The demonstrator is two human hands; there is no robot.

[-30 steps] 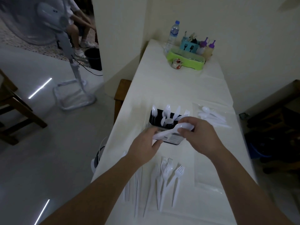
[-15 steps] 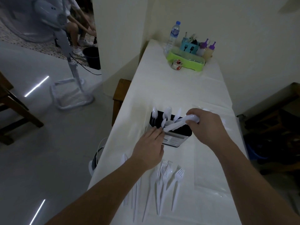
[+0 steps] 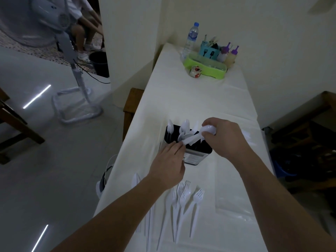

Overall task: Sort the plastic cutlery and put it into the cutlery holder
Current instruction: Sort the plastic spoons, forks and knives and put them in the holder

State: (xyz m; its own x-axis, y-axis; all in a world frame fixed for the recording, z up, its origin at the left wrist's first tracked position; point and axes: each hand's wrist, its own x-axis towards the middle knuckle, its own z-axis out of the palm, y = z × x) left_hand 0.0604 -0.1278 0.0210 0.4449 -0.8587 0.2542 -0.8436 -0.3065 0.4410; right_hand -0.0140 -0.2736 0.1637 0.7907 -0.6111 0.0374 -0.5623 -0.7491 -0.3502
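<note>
Right hand: the right hand (image 3: pixel 224 138) curls its fingers round the bowl ends of a bunch of white plastic spoons (image 3: pixel 195 138), whose handles slant down toward 8 o'clock over the holder.
Left hand: the left hand (image 3: pixel 168 165) reaches in from 7 o'clock, its fingertips (image 3: pixel 179 146) touching the handle ends of the spoons at the holder's near rim; whether they pinch them or only steady them cannot be told.
Holder: the black cutlery holder (image 3: pixel 197 154) stands upright near the middle of the table, under both hands, with spoons already standing in it, bowls up. A pale label on its near face is too blurred to read.
Forks: white forks (image 3: pixel 183 199) lie in a loose fan at 6 o'clock from the holder, tines pointing away from the person.
Knives: thin white knives (image 3: pixel 135 180) lie at 7 o'clock, partly under the left forearm.
Table: the table (image 3: pixel 196 99) is covered in a white cloth.
Far end: at 12 o'clock stand a green tray (image 3: pixel 205 67), a water bottle (image 3: pixel 190 40) with an unreadable label, and a blue caddy (image 3: pixel 209 52) printed with a black fork and spatula.
Floor: a standing fan (image 3: pixel 60 42) is at 10 o'clock.
</note>
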